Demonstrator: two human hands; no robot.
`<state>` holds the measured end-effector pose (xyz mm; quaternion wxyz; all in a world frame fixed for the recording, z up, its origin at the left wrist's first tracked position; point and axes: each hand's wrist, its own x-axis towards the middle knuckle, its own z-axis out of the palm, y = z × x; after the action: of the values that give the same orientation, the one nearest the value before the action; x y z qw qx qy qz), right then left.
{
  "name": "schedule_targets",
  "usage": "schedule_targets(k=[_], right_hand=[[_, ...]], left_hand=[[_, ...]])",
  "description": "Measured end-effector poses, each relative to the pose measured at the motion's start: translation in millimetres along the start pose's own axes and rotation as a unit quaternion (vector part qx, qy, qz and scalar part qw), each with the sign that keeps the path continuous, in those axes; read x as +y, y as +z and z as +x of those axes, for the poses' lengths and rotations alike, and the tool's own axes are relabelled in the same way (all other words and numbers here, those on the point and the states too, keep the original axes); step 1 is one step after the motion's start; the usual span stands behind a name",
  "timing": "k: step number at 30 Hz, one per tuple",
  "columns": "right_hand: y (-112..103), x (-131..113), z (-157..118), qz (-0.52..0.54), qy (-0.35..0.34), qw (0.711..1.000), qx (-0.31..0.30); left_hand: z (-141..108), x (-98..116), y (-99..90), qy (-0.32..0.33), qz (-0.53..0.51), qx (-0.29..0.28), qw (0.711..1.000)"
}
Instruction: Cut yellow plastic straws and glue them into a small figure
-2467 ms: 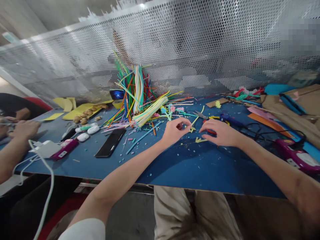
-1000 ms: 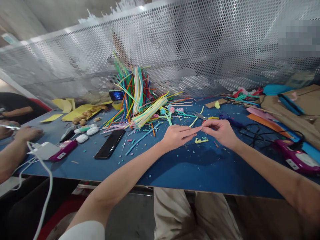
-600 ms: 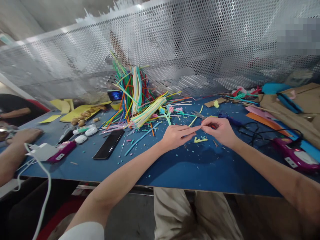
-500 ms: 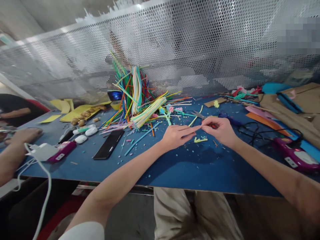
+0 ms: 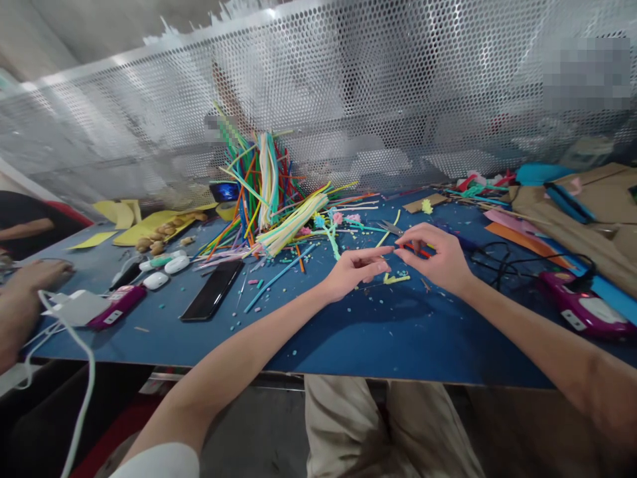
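Observation:
My left hand (image 5: 351, 271) hovers over the table with its index finger stretched out and thumb apart; no held thing shows in it. Its index fingertip meets or nearly meets the fingertips of my right hand (image 5: 438, 259). There my right thumb and forefinger come together in a pinch; anything between them is too small to make out. Scissors (image 5: 391, 228) with red-and-black handles lie behind the right hand, partly covered by it. Below the hands is a bent yellow pipe cleaner piece (image 5: 397, 279). A green pipe cleaner stem with blue and pink tufts (image 5: 332, 234) stands just beyond my left hand.
A large heap of colourful pipe cleaners (image 5: 269, 192) is at the back. Left of it lie a black phone (image 5: 212, 291), white earbud cases and a purple power strip (image 5: 117, 307). Another purple strip (image 5: 587, 305) with black cables sits right. Another person's hand (image 5: 50, 273) rests far left.
My left fingers have drawn apart, with the thumb now separate below the index finger. My right hand has opened its arch a little, showing more of the red scissor handles.

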<state>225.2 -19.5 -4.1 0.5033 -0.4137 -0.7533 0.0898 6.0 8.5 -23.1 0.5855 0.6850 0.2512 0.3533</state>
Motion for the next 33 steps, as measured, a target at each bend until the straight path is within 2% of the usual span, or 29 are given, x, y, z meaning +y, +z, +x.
schedule_targets(k=[3, 6, 12, 17, 20, 26, 30, 33], right_hand=[[-2, 3, 1, -0.022, -0.049, 0.998, -0.031], [-3, 7, 2, -0.036, -0.070, 0.996, -0.045], [-8, 12, 4, -0.100, -0.126, 0.980, -0.120], [-10, 9, 6, -0.142, -0.158, 0.962, -0.169], [-9, 9, 5, -0.141, -0.162, 0.960, -0.181], [-9, 8, 4, -0.120, -0.133, 0.967, -0.181], [-10, 8, 3, -0.087, -0.056, 0.987, -0.121], [-10, 11, 3, -0.079, -0.055, 0.991, -0.093]], left_hand=[[-1, 1, -0.8, 0.000, 0.038, -0.001, 0.999], [-1, 3, -3.4, 0.038, 0.125, -0.010, 0.991], [1, 4, -7.9, 0.152, 0.305, -0.031, 0.940], [1, 4, -8.2, 0.189, 0.380, -0.041, 0.904], [0, 4, -8.1, 0.201, 0.398, -0.039, 0.894], [0, 7, -6.7, 0.181, 0.369, -0.042, 0.910], [0, 6, -5.5, 0.130, 0.304, -0.042, 0.943], [1, 0, -4.2, 0.074, 0.220, -0.041, 0.972]])
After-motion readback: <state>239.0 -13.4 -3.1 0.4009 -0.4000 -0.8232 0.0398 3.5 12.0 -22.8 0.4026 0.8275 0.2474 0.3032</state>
